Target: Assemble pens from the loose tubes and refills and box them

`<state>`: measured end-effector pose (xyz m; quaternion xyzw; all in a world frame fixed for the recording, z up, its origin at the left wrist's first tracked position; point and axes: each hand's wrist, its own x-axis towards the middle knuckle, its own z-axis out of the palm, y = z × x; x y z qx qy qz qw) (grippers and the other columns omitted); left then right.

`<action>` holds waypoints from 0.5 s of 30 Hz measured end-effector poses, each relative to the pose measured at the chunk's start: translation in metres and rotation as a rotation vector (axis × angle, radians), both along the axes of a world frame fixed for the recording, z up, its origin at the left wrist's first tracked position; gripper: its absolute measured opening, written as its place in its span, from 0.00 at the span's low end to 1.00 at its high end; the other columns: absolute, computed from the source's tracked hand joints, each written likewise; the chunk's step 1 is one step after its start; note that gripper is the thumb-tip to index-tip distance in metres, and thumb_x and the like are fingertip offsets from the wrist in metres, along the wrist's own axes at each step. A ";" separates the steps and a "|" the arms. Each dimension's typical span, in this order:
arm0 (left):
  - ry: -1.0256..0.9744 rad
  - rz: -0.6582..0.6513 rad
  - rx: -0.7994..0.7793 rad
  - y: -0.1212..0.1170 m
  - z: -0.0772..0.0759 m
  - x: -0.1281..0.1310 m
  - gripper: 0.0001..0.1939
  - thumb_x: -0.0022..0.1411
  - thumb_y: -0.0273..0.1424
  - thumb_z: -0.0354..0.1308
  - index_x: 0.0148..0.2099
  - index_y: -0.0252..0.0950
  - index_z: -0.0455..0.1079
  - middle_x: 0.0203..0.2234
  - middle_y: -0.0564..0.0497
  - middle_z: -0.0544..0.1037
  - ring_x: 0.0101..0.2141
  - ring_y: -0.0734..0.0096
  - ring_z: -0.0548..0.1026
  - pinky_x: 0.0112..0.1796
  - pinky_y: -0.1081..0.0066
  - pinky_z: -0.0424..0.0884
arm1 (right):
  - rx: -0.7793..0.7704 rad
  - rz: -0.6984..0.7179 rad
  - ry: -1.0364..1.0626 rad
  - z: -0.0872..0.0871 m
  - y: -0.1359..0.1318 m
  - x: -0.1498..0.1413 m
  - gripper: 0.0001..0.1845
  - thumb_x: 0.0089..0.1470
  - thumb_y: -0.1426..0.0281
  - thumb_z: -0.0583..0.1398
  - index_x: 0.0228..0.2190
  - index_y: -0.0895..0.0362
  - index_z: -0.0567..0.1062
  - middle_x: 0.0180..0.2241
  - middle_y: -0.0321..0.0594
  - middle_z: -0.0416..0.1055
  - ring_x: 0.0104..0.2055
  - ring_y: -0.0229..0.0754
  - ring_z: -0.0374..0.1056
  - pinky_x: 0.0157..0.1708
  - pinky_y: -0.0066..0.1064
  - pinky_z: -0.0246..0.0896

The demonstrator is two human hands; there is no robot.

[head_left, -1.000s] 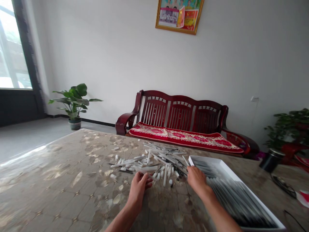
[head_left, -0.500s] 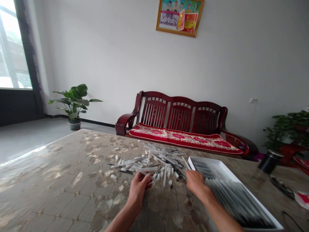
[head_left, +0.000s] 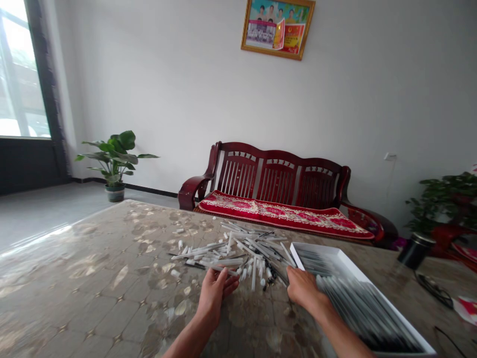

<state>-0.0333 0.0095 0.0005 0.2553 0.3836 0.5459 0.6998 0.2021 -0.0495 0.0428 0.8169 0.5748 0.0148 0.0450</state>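
Note:
A loose heap of pen parts (head_left: 242,251) lies on the table, with whitish translucent barrels, thin dark refills and small white and black caps mixed together. My left hand (head_left: 214,293) is at the heap's near left edge, its thumb and fingers closed on a pale pen barrel (head_left: 231,272). My right hand (head_left: 303,287) is at the heap's right side, beside the box wall. Its fingers are curled together, and a dark thin piece shows by the fingertips; what they hold is hidden. The white shallow box (head_left: 357,266) contains many pens (head_left: 372,308) in rows.
The table (head_left: 93,278) has a patterned cover. A black cylindrical container (head_left: 415,250) and a dark cable (head_left: 434,291) are at the right. Beyond the table stands a red wooden bench (head_left: 279,174); a potted plant (head_left: 115,191) is at the left.
My left hand has shifted slightly, and its fingers are straighter alongside the pale barrel. My right hand has stayed nearly in place by the box. The view has tilted a little.

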 end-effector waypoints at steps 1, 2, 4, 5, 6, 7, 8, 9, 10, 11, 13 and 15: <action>-0.008 0.002 -0.008 0.000 0.000 0.000 0.15 0.52 0.31 0.69 0.35 0.38 0.64 0.27 0.52 0.80 0.27 0.67 0.82 0.31 0.68 0.78 | 0.005 0.005 -0.003 0.000 -0.003 0.000 0.20 0.50 0.81 0.55 0.44 0.61 0.76 0.42 0.56 0.78 0.46 0.54 0.75 0.40 0.35 0.64; -0.017 0.001 -0.013 0.000 0.000 0.000 0.15 0.52 0.30 0.69 0.35 0.38 0.64 0.28 0.51 0.80 0.27 0.66 0.82 0.31 0.68 0.79 | 0.016 0.010 -0.004 0.001 -0.005 -0.001 0.20 0.50 0.81 0.54 0.44 0.61 0.76 0.42 0.55 0.78 0.46 0.54 0.75 0.40 0.35 0.63; -0.036 -0.005 -0.023 -0.001 0.001 0.000 0.14 0.53 0.30 0.68 0.36 0.38 0.64 0.29 0.50 0.81 0.28 0.65 0.82 0.31 0.67 0.79 | 0.069 0.022 0.025 0.001 -0.011 -0.004 0.20 0.50 0.82 0.53 0.42 0.60 0.76 0.42 0.52 0.78 0.46 0.52 0.75 0.40 0.33 0.62; -0.045 -0.006 -0.030 -0.001 0.002 0.000 0.13 0.54 0.29 0.67 0.36 0.38 0.64 0.30 0.50 0.81 0.28 0.65 0.83 0.32 0.67 0.80 | 0.111 0.037 0.061 0.000 -0.014 -0.007 0.19 0.50 0.81 0.53 0.41 0.58 0.76 0.42 0.50 0.78 0.46 0.50 0.74 0.40 0.32 0.61; -0.056 -0.006 -0.037 -0.002 0.002 0.000 0.12 0.55 0.29 0.67 0.36 0.37 0.65 0.30 0.49 0.81 0.29 0.64 0.83 0.32 0.67 0.80 | 0.161 0.061 0.111 0.000 -0.017 -0.011 0.18 0.50 0.81 0.53 0.39 0.57 0.76 0.41 0.47 0.78 0.45 0.48 0.74 0.40 0.30 0.61; -0.066 -0.004 -0.046 -0.002 0.003 0.000 0.11 0.56 0.28 0.65 0.36 0.37 0.65 0.30 0.49 0.81 0.29 0.64 0.83 0.32 0.67 0.80 | 0.213 0.093 0.171 -0.001 -0.020 -0.015 0.17 0.50 0.80 0.53 0.38 0.56 0.75 0.41 0.44 0.78 0.45 0.46 0.74 0.41 0.29 0.60; -0.078 0.000 -0.054 -0.002 0.003 0.000 0.09 0.58 0.27 0.64 0.36 0.37 0.65 0.30 0.49 0.81 0.29 0.64 0.83 0.32 0.67 0.80 | 0.261 0.132 0.231 -0.002 -0.023 -0.021 0.17 0.50 0.80 0.52 0.37 0.55 0.75 0.40 0.42 0.78 0.44 0.44 0.73 0.41 0.28 0.60; -0.090 0.003 -0.060 -0.002 0.004 0.000 0.08 0.59 0.26 0.63 0.36 0.36 0.65 0.29 0.49 0.81 0.29 0.65 0.83 0.33 0.67 0.80 | 0.300 0.176 0.288 -0.004 -0.026 -0.027 0.17 0.50 0.80 0.52 0.37 0.54 0.75 0.39 0.40 0.78 0.43 0.42 0.73 0.41 0.27 0.59; -0.103 0.007 -0.063 -0.001 0.004 0.000 0.07 0.60 0.25 0.62 0.36 0.36 0.65 0.29 0.49 0.81 0.29 0.65 0.83 0.33 0.67 0.80 | 0.329 0.218 0.337 -0.006 -0.028 -0.033 0.17 0.50 0.80 0.52 0.36 0.53 0.75 0.39 0.38 0.77 0.42 0.41 0.73 0.41 0.26 0.59; -0.115 0.012 -0.065 -0.001 0.004 0.000 0.06 0.60 0.25 0.61 0.36 0.36 0.65 0.29 0.49 0.81 0.29 0.65 0.83 0.33 0.67 0.80 | 0.347 0.254 0.374 -0.007 -0.031 -0.039 0.17 0.49 0.80 0.52 0.36 0.53 0.75 0.37 0.37 0.77 0.41 0.40 0.72 0.40 0.26 0.59; -0.133 0.021 -0.068 0.000 0.004 -0.001 0.06 0.61 0.24 0.61 0.36 0.36 0.65 0.28 0.49 0.81 0.29 0.65 0.83 0.33 0.67 0.80 | 0.361 0.305 0.420 -0.010 -0.033 -0.049 0.17 0.48 0.81 0.52 0.35 0.52 0.74 0.36 0.37 0.76 0.39 0.41 0.72 0.39 0.26 0.59; -0.150 0.015 -0.068 0.000 0.003 -0.002 0.06 0.62 0.24 0.60 0.36 0.37 0.65 0.28 0.49 0.81 0.29 0.65 0.83 0.33 0.67 0.80 | 0.363 0.325 0.444 -0.011 -0.033 -0.055 0.17 0.47 0.81 0.53 0.35 0.52 0.74 0.35 0.37 0.75 0.38 0.41 0.72 0.38 0.27 0.59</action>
